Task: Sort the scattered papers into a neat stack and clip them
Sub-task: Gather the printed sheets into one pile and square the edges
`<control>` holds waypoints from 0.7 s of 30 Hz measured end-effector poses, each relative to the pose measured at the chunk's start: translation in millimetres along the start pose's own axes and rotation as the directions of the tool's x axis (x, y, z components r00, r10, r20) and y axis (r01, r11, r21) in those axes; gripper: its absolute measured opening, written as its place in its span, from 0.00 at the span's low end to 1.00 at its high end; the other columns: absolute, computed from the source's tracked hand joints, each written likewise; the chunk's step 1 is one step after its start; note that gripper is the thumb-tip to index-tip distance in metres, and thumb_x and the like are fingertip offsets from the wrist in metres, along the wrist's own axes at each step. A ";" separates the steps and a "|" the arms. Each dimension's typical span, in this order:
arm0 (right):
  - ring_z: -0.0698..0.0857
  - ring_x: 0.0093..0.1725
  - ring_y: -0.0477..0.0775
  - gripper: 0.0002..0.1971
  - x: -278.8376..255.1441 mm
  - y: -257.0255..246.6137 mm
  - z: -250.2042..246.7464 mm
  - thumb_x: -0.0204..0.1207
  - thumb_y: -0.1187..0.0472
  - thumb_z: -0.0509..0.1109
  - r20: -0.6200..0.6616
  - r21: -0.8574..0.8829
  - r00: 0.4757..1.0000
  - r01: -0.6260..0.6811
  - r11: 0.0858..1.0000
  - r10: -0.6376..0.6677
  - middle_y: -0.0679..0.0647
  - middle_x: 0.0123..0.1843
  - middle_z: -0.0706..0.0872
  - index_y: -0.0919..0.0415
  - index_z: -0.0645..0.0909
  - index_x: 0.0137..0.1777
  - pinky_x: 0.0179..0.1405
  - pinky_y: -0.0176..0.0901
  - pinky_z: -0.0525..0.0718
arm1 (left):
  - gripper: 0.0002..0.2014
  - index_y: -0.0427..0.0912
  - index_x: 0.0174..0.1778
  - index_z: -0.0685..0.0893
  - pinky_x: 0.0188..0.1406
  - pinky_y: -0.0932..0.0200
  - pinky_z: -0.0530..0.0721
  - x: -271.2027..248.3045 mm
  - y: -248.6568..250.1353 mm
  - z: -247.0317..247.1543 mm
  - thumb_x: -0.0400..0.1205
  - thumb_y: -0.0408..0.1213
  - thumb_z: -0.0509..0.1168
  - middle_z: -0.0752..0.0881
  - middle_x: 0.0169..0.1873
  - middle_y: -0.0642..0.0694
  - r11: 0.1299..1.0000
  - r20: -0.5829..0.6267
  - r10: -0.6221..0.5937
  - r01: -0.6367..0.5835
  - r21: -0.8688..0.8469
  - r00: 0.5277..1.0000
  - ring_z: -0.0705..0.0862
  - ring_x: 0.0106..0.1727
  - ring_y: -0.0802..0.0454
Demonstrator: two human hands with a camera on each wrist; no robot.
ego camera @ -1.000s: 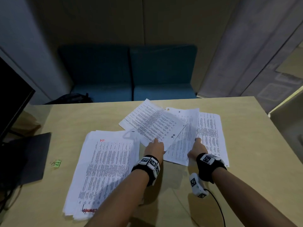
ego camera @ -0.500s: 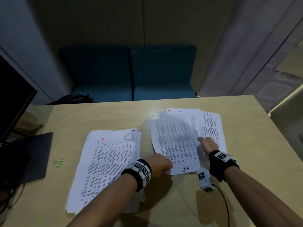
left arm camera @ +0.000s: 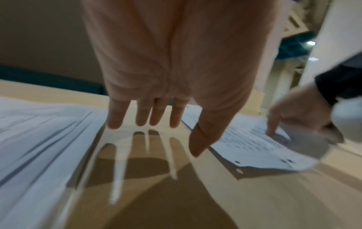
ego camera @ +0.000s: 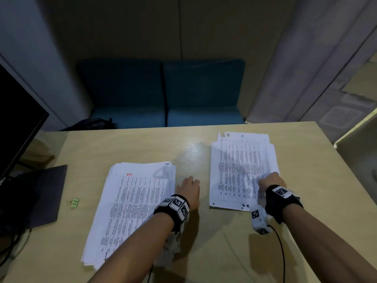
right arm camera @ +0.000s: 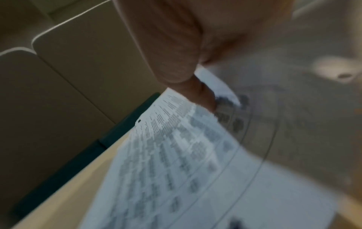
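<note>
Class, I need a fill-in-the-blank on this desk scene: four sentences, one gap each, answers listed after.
1. There are ____ piles of papers on the table.
2. The red handwriting tops the ____ pile.
3. The right hand touches the ____ pile.
4. The left hand lies over bare table, fingers ____.

Answers: two; left; right; straight

Both forearms were bare, each wrist wrapped in a black band [ego camera: 282, 198] carrying white blocks printed with black square-code markers [ego camera: 177, 202]; a thin black cable [ego camera: 281, 250] trailed from the right wrist's unit.
</note>
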State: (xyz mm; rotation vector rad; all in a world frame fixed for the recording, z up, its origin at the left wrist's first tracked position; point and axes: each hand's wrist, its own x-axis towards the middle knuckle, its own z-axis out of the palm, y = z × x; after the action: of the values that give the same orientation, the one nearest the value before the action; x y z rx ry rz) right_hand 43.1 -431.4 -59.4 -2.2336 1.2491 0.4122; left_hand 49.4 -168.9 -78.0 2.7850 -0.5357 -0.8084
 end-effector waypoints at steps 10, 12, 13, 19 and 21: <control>0.73 0.68 0.72 0.49 5.9 11.8 2.9 0.58 0.45 0.84 -0.056 -0.151 0.993 -0.109 0.982 0.102 0.70 0.70 0.68 0.70 0.62 0.70 0.66 0.60 0.75 | 0.36 0.38 0.81 0.58 0.80 0.39 0.65 5.3 -14.9 9.8 0.78 0.32 0.66 0.45 0.84 0.37 0.994 0.077 0.019 -0.027 0.104 0.997 0.49 0.85 0.36; 0.77 0.65 0.71 0.49 8.4 10.8 4.7 0.56 0.49 0.85 0.005 -0.092 0.996 -0.087 0.992 0.087 0.69 0.66 0.74 0.68 0.61 0.70 0.62 0.60 0.80 | 0.36 0.38 0.81 0.57 0.80 0.39 0.65 4.9 -15.0 10.1 0.78 0.31 0.66 0.44 0.84 0.37 0.995 0.078 0.021 -0.029 0.099 0.997 0.48 0.85 0.36; 0.80 0.61 0.71 0.48 8.9 11.6 5.6 0.55 0.51 0.86 0.032 -0.077 0.996 -0.077 0.994 0.080 0.68 0.61 0.78 0.66 0.62 0.69 0.60 0.60 0.82 | 0.36 0.38 0.81 0.57 0.80 0.39 0.65 4.7 -14.9 10.4 0.78 0.31 0.66 0.44 0.84 0.37 0.995 0.081 0.024 -0.031 0.094 0.996 0.47 0.85 0.36; 0.83 0.38 0.63 0.07 -2.9 8.9 6.4 0.67 0.69 0.74 0.088 -0.046 0.991 0.102 0.994 -0.098 0.64 0.38 0.86 0.68 0.81 0.44 0.35 0.45 0.80 | 0.32 0.38 0.79 0.60 0.80 0.40 0.65 2.6 -14.7 6.7 0.79 0.32 0.64 0.45 0.84 0.37 0.999 0.098 0.033 -0.036 0.036 0.995 0.48 0.85 0.36; 0.81 0.33 0.60 0.03 -8.5 7.4 8.1 0.72 0.70 0.70 0.107 0.027 0.985 0.134 0.991 -0.136 0.60 0.34 0.82 0.66 0.80 0.45 0.31 0.42 0.78 | 0.34 0.39 0.80 0.60 0.81 0.39 0.62 -1.3 -12.0 1.1 0.79 0.37 0.66 0.47 0.85 0.38 0.999 0.103 0.026 -0.022 -0.039 0.994 0.48 0.85 0.37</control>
State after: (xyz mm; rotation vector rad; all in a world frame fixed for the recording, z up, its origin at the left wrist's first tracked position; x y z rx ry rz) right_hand 32.3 -423.9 -63.9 -2.2319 1.0352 0.4604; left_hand 51.3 -157.5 -81.7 2.7082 -0.5640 -0.9513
